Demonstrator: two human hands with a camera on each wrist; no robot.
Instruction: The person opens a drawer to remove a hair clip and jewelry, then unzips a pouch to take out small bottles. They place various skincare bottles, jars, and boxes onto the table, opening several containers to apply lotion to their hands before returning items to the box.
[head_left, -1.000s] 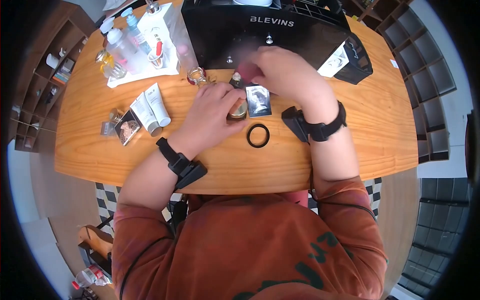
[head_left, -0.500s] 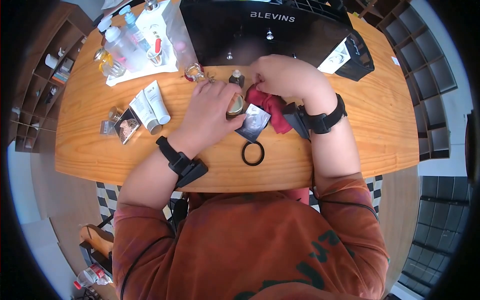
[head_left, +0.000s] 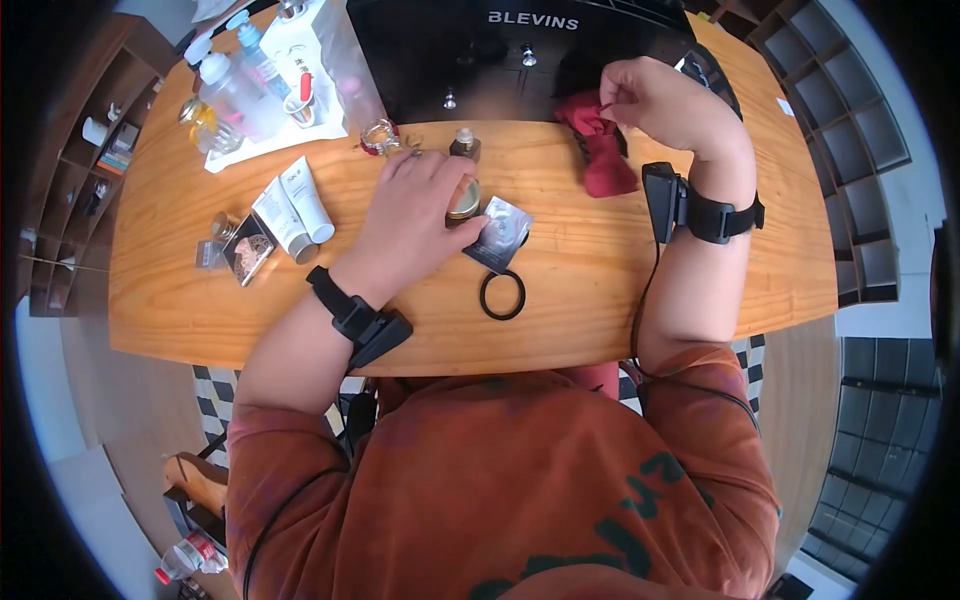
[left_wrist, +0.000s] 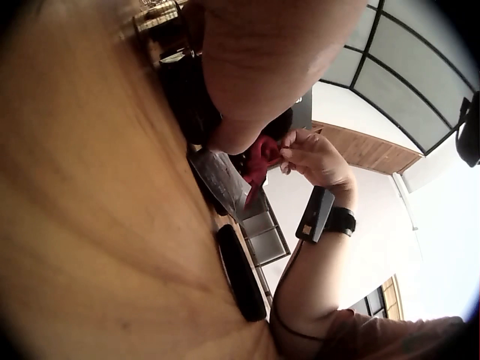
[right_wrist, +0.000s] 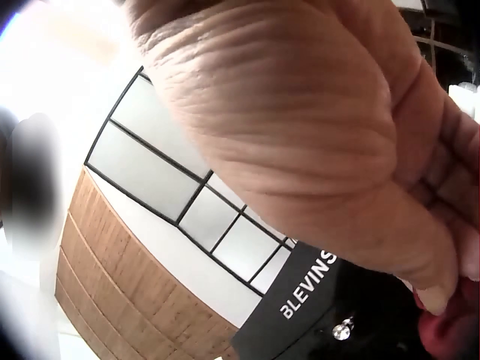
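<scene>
My left hand (head_left: 410, 215) grips a small round jar (head_left: 464, 200) with a gold-rimmed lid, thumb on the near side and fingers on the far side. Its thumb overlaps the corner of a silver sachet (head_left: 505, 230). Just beyond stands a small dark bottle (head_left: 465, 144). Over at the right, my right hand (head_left: 665, 105) pinches a dark red fabric bow (head_left: 604, 150) between thumb and fingertips, in front of the black box. The left wrist view shows the bow (left_wrist: 262, 157) hanging from those fingers. A black ring-shaped band (head_left: 502, 295) lies near the sachet.
A black BLEVINS drawer box (head_left: 430, 60) stands at the back. Left of it, a white tray (head_left: 235, 158) carries pump bottles. Two white tubes (head_left: 305, 205) and a patterned compact (head_left: 250, 252) lie on the left. A bead bracelet (head_left: 380, 137) sits beyond my left fingers.
My right hand has drawn the red bow away from beside the bottle and carried it right. The sachet has turned and the black band has shifted nearer. My left hand stays at the jar.
</scene>
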